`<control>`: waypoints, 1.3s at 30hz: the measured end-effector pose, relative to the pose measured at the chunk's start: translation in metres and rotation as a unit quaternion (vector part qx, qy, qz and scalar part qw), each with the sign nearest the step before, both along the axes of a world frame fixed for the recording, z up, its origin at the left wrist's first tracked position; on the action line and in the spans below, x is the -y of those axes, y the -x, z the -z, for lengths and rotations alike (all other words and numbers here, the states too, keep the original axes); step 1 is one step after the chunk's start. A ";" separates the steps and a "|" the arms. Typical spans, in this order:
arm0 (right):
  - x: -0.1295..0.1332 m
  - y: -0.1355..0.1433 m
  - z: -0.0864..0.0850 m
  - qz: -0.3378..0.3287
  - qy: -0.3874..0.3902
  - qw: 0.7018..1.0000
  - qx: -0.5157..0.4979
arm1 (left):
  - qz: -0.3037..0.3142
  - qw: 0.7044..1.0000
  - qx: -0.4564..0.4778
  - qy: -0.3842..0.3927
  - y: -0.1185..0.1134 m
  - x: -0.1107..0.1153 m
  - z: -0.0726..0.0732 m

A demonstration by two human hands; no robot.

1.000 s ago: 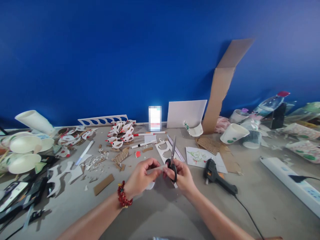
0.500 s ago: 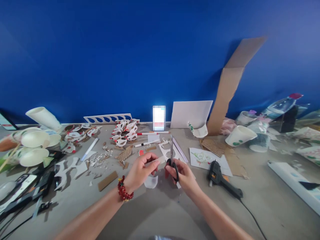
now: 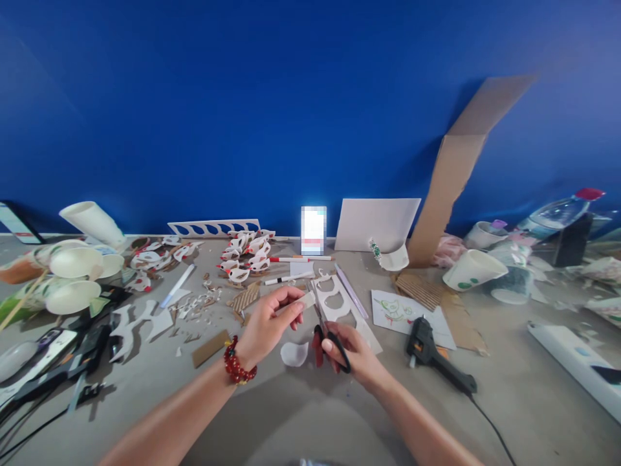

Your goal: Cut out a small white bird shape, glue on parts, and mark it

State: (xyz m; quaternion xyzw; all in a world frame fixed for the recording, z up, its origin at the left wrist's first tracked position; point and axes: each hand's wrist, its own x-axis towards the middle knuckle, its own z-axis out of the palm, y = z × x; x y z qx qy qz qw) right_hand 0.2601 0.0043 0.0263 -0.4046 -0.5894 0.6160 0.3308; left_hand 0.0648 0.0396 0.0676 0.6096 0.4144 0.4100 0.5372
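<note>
Between the thumb and fingers of my left hand [image 3: 274, 320] is a small pale strip of paper [image 3: 306, 299]. My right hand [image 3: 347, 346] grips black-handled scissors [image 3: 334, 343], their blades pointing up and away beside the strip's right end. Whether the blades touch the strip I cannot tell. Below, on the table, lies a curved white paper piece [image 3: 294, 354]. A white sheet with cut-out holes [image 3: 334, 298] lies flat behind the scissors.
Small painted paper birds [image 3: 245, 255] are heaped at the back left. A glue gun [image 3: 436, 356] with its cable lies at the right, near a drawing [image 3: 391, 309]. A lit phone [image 3: 313, 230] stands against the blue wall. Paper scraps [image 3: 194, 310] litter the left side.
The scissors have tilted from nearly upright to leaning left, and my right hand has turned with them. The strip is now beside the blades. The whole view has shifted slightly.
</note>
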 end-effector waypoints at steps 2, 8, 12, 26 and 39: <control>0.000 0.000 -0.001 -0.011 0.002 1.000 -0.004 | 0.001 1.000 0.001 -0.003 0.000 0.000 -0.001; 0.000 0.000 0.002 -0.023 0.000 1.000 -0.001 | -0.014 1.000 0.007 -0.001 -0.003 0.002 -0.004; 0.001 0.002 0.001 -0.026 0.010 1.000 -0.004 | -0.023 1.000 0.007 0.009 -0.006 0.002 -0.006; 0.002 0.002 0.002 0.003 0.004 1.000 -0.007 | -0.004 1.000 0.009 0.002 -0.004 0.002 0.000; 0.002 0.001 0.004 0.004 0.007 1.000 -0.006 | 0.027 0.999 0.020 0.030 -0.006 0.006 0.000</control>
